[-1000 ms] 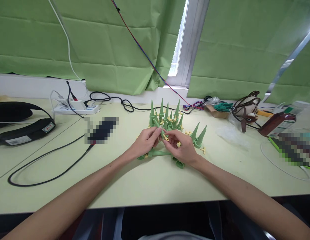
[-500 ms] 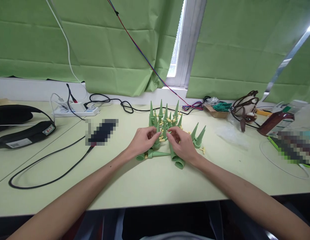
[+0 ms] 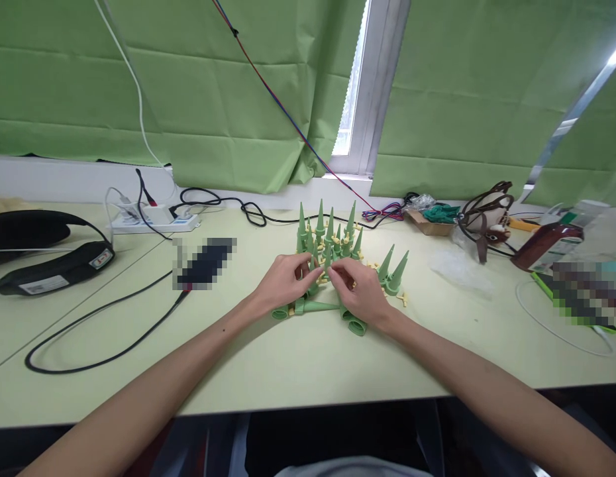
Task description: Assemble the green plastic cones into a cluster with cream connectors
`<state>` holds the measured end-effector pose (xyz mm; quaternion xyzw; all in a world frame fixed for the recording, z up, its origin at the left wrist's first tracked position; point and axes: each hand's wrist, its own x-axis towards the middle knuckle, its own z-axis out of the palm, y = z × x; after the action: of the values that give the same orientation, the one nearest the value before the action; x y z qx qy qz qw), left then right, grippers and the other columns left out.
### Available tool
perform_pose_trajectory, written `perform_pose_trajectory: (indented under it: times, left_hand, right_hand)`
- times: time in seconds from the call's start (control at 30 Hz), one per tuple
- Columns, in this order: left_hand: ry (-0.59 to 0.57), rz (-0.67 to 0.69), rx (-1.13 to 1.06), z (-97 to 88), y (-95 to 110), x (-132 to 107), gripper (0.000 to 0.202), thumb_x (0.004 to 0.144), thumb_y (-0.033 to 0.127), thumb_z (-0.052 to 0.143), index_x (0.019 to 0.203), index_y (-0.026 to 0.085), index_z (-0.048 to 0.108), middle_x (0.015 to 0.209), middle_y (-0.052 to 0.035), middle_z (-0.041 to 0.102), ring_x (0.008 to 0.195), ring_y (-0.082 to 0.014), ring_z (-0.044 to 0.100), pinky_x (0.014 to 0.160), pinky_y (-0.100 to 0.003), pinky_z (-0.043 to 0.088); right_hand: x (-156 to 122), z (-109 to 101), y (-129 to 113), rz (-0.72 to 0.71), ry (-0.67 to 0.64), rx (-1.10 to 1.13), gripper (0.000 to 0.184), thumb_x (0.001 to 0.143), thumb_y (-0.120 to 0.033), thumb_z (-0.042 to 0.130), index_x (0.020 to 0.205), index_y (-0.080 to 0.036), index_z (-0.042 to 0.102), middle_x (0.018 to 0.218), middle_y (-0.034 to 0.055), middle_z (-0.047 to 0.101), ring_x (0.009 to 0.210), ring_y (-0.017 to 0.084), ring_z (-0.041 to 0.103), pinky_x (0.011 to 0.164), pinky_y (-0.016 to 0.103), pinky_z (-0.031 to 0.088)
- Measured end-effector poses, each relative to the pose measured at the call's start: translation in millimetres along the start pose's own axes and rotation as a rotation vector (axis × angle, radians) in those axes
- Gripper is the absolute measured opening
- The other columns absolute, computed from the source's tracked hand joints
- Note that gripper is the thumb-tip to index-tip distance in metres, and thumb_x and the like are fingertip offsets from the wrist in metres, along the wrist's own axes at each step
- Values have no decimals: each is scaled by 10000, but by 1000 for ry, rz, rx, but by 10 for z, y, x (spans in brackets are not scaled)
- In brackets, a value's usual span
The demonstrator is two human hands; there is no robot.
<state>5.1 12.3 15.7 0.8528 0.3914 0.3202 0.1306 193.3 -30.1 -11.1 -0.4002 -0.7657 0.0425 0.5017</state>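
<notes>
A cluster of upright green plastic cone spikes [image 3: 329, 233] stands mid-table, with small yellow connector pieces [image 3: 405, 298] scattered around. Two more upright spikes [image 3: 393, 271] stand to the right. My left hand [image 3: 283, 286] pinches a green spike [image 3: 313, 283] held upright. My right hand [image 3: 360, 295] meets it, fingers pinched at the spike's side, apparently on a small yellow piece that I cannot make out clearly. Several spikes lie flat under my hands, one [image 3: 315, 307] pointing right, another [image 3: 355, 324] by my right wrist.
A white power strip [image 3: 154, 218] with plugs and a black cable [image 3: 99, 318] lie to the left, beside a black curved device [image 3: 50, 262]. At right are a cardboard tray [image 3: 430, 222], a plush toy with straps [image 3: 489, 222], a dark red bottle [image 3: 546, 245] and clear plastic [image 3: 457, 265].
My hands lowered the tilted spike toward the table and brought it upright near the cluster. The right fingers have closed in tighter against it.
</notes>
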Motion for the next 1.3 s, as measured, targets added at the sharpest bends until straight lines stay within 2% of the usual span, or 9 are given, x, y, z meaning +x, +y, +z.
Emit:
perform_pose_trajectory:
  times: [0.1,0.27,0.37,0.47,0.53,0.73,0.87,1.07,1.3]
  left_hand:
    - [59,-4,-24,-20,30,-9,295,919,454,533,861,181,630,560,53,517,513,-98,434,549,-229,344]
    - [243,-24,-68,-41,20,-26,393,1002,413,377,782,173,596,553,47,456,491,-88,389,545,-234,335]
    - [313,-32,-82,-31,-22,-33,414,1013,404,340,807,172,613,541,41,474,481,-92,421,558,-237,357]
    - [326,-41,-72,-12,-70,-37,441,1015,411,323,801,171,626,522,35,481,474,-98,433,560,-243,363]
    - [329,-57,-72,-2,-98,-38,456,1014,414,318,792,170,633,522,29,490,479,-102,445,556,-246,366]
    - [365,-93,-141,9,-138,-31,470,1006,431,337,753,165,631,507,17,489,481,-111,464,541,-252,373]
    - [365,-86,-184,29,-126,-32,464,1005,424,346,744,161,625,502,18,478,474,-110,450,530,-257,366]
    - [351,-97,-215,65,-129,-34,464,1005,420,356,717,163,615,505,16,488,492,-113,474,555,-259,385]
    - [338,-126,-262,72,-121,-34,469,1000,435,368,691,170,601,509,14,491,507,-119,491,571,-262,399]
  right_hand:
    - [-2,7,10,-18,2,-12,136,962,-241,513,861,-178,579,710,0,572,587,116,476,583,250,392]
    - [-4,-7,-25,-96,-1,-16,131,968,-200,493,868,-173,572,707,2,567,589,113,473,578,243,382]
    - [-1,-32,-140,-223,-118,-101,139,978,-188,466,900,-163,579,764,26,599,620,118,499,574,244,372]
    - [20,-37,-317,-367,-341,-364,219,995,-206,438,852,-154,596,790,50,600,659,142,526,538,268,308]
    - [44,-7,-426,-394,-470,-484,219,986,-196,452,828,-151,598,791,47,588,639,140,520,513,277,262]
    - [107,192,-546,-472,-644,-600,166,906,-57,460,863,-126,605,831,67,613,644,162,549,458,287,201]
    - [135,262,-588,-465,-715,-627,177,874,-12,465,882,-106,614,831,96,634,659,174,584,449,274,245]
    - [189,279,-668,-372,-817,-646,182,858,8,486,838,-120,614,802,94,660,604,176,598,469,272,332]
    - [211,272,-662,-389,-832,-650,183,842,18,515,785,-140,587,759,78,660,578,174,596,451,268,298]
